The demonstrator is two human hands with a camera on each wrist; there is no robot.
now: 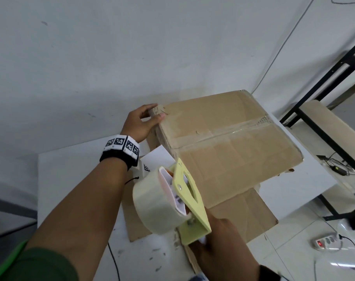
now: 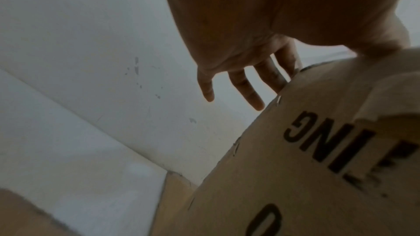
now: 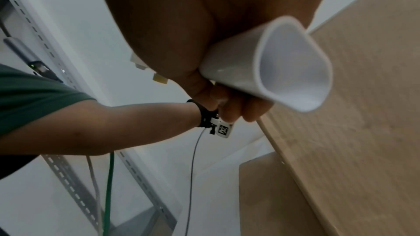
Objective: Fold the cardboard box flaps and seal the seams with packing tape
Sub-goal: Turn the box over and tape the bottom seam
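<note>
The brown cardboard box (image 1: 223, 149) stands on the white table (image 1: 71, 179) with its top flaps folded flat. Clear tape runs along the centre seam (image 1: 233, 130). My left hand (image 1: 157, 112) grips the box's far left corner, thumb on top and fingers behind it. In the left wrist view the left hand (image 2: 250, 78) has its outer fingers stretched past the printed side of the box (image 2: 295, 168). My right hand (image 1: 219, 240) holds a pale yellow tape dispenser (image 1: 189, 191) with a clear tape roll (image 1: 152, 201), near the box's front left. Its white handle (image 3: 272, 67) sits in the right hand (image 3: 227, 103).
A flat cardboard sheet (image 1: 243, 216) lies under the box and reaches the table's front. White paper with a printed marker (image 1: 158, 159) lies left of the box. A black metal shelf frame (image 1: 324, 82) stands on the right, and a power strip (image 1: 326, 241) lies on the floor.
</note>
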